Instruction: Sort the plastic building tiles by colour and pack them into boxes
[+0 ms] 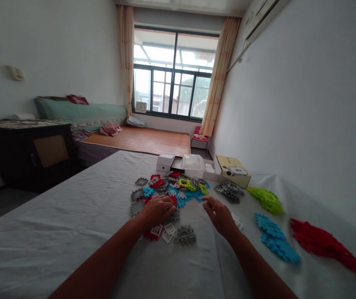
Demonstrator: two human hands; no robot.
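Observation:
A mixed pile of plastic gear-shaped building pieces [180,203] in red, blue, grey and lime lies on the cloth ahead of me. My left hand [156,209] is over its near side, fingers curled down beside a red piece [173,200]; what is between the fingertips is hidden. To the right of the pile, my right hand [217,212] has its thumb and index finger closed on a small white lattice piece, mostly covered. Another white lattice piece [236,221] lies just beyond that wrist. Nearer me are a grey gear piece [185,235] and loose white lattice pieces [168,233].
Grey [229,191], lime [265,200], blue [276,238] and red [324,244] piles are grouped along the right. Behind stand a clear plastic tub [192,164], a white box [165,162] and a yellow carton [233,170]. The white cloth [72,220] covers the surface.

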